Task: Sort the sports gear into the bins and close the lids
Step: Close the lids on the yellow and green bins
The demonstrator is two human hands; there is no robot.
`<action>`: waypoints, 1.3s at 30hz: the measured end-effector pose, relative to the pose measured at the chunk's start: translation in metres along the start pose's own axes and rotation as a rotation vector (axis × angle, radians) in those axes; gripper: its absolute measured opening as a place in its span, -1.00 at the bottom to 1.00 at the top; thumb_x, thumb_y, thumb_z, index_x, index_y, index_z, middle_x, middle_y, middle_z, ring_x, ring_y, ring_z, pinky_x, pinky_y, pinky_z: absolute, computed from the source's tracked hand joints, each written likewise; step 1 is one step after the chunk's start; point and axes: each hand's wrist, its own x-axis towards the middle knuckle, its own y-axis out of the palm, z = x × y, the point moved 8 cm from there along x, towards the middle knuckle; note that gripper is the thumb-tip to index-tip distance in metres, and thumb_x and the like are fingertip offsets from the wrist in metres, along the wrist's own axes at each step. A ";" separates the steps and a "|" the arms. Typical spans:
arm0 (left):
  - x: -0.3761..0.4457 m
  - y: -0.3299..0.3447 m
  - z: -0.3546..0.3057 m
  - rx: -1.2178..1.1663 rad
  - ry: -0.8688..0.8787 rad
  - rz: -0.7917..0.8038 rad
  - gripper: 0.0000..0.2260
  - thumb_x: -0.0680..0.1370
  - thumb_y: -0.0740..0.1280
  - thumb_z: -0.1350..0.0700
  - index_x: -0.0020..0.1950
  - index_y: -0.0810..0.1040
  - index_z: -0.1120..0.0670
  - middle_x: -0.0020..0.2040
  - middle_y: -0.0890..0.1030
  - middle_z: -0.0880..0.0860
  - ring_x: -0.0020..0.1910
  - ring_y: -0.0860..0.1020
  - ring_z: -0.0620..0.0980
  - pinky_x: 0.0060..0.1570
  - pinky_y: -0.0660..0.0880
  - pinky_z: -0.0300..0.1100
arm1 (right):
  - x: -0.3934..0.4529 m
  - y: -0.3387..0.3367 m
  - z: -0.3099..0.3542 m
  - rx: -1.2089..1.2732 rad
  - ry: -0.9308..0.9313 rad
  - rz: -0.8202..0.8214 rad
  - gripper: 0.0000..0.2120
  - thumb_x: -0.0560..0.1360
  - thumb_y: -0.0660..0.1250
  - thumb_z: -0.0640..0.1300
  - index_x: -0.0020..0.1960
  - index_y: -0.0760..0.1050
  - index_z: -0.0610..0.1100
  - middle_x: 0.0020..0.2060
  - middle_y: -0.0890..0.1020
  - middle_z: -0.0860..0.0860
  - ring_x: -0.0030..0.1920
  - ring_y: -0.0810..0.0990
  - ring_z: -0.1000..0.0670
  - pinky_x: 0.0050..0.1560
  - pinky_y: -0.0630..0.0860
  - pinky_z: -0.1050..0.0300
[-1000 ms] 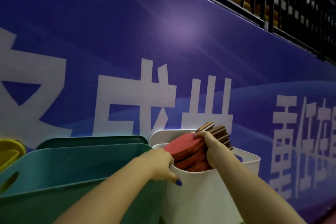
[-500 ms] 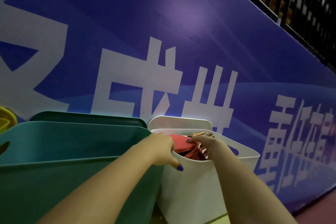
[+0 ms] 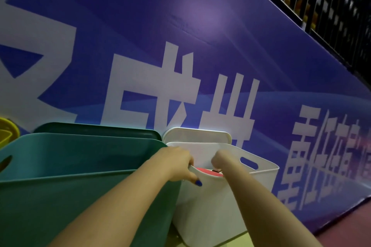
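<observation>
Now my left hand grips the white bin's near rim, thumb outside | right hand reaches inside, fingers hidden, grip unclear | red paddle lies in the bin under it | white lid stands behind | green bin touches on the left.

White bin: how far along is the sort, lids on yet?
Done: red paddles sit inside the white bin. In hand: right hand reaches down into it, its fingers hidden; left hand grips the near rim. Left: white lid and green lid stand behind their bins, the green bin open too.
</observation>
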 end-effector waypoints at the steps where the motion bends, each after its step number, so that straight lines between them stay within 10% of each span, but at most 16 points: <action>1: -0.001 -0.002 0.000 0.030 0.003 -0.013 -0.54 0.44 0.33 -0.28 0.07 0.58 0.08 -0.14 0.55 0.01 -0.25 0.44 -0.09 -0.37 0.26 -0.30 | -0.004 -0.008 0.007 0.002 -0.052 -0.066 -0.78 0.52 0.24 -0.14 0.15 0.48 -0.15 0.07 0.54 -0.11 0.11 0.54 -0.08 0.18 0.51 0.03; 7: -0.019 -0.023 -0.013 -0.001 0.053 -0.112 -0.44 0.49 0.21 -0.32 0.37 0.43 -0.02 0.32 0.49 -0.06 0.24 0.46 -0.07 0.18 0.39 -0.13 | -0.049 -0.056 0.050 -0.145 -0.376 -0.268 -0.81 0.51 0.23 -0.18 0.08 0.52 -0.17 -0.06 0.56 -0.08 -0.06 0.53 -0.06 0.02 0.55 0.08; 14: -0.104 -0.060 0.031 0.140 -0.030 -0.091 -0.65 0.57 0.19 -0.12 0.34 0.45 -0.09 0.29 0.50 -0.10 0.26 0.44 -0.10 0.31 0.31 -0.10 | -0.133 -0.082 0.097 0.018 -0.651 -0.102 -0.65 0.53 0.19 -0.30 0.30 0.45 -0.12 0.27 0.50 -0.09 0.24 0.47 -0.11 0.25 0.42 0.05; 28: -0.427 -0.216 0.188 0.393 -0.603 0.021 -0.70 0.57 0.23 -0.10 0.24 0.52 -0.02 0.18 0.59 -0.02 0.12 0.53 0.00 0.06 0.48 -0.13 | -0.441 -0.057 0.324 -0.164 -1.315 -0.094 -0.62 0.49 0.16 -0.23 0.28 0.44 -0.03 0.14 0.58 -0.08 0.20 0.48 -0.14 0.31 0.19 -0.09; 39: -0.589 -0.211 0.302 0.384 -0.867 -0.201 -0.56 0.60 0.13 -0.15 0.45 0.31 -0.04 0.43 0.36 -0.04 0.42 0.28 -0.02 0.39 0.19 -0.06 | -0.563 0.006 0.468 -0.205 -1.487 -0.035 -0.65 0.52 0.20 -0.18 0.29 0.43 -0.03 0.19 0.55 -0.04 0.23 0.47 -0.10 0.31 0.23 -0.11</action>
